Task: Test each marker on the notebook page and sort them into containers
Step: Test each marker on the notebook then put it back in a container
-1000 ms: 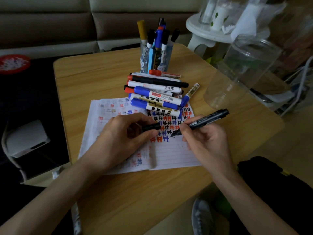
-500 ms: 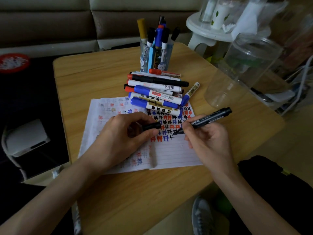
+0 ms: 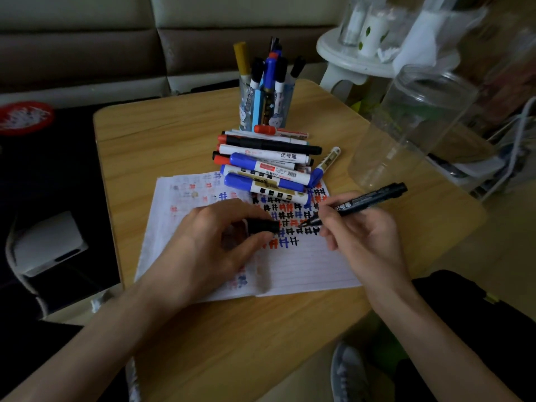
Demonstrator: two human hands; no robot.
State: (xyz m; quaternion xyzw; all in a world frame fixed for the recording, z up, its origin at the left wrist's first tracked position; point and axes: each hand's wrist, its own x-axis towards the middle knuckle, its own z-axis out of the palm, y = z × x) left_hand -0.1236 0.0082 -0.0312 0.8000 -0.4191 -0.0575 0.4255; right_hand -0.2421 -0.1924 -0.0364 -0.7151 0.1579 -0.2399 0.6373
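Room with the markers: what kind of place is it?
Probably a living room at home: a padded sofa behind the small wooden table, and a white side table holding cups beside it.

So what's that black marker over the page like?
The black marker is slim, plastic-looking, with white lettering on its barrel. Uncapped, it slants with its back end raised, pinched near the tip by the right hand. Its tip is at the notebook page among hash marks. The left hand holds a black cap, likely its own.
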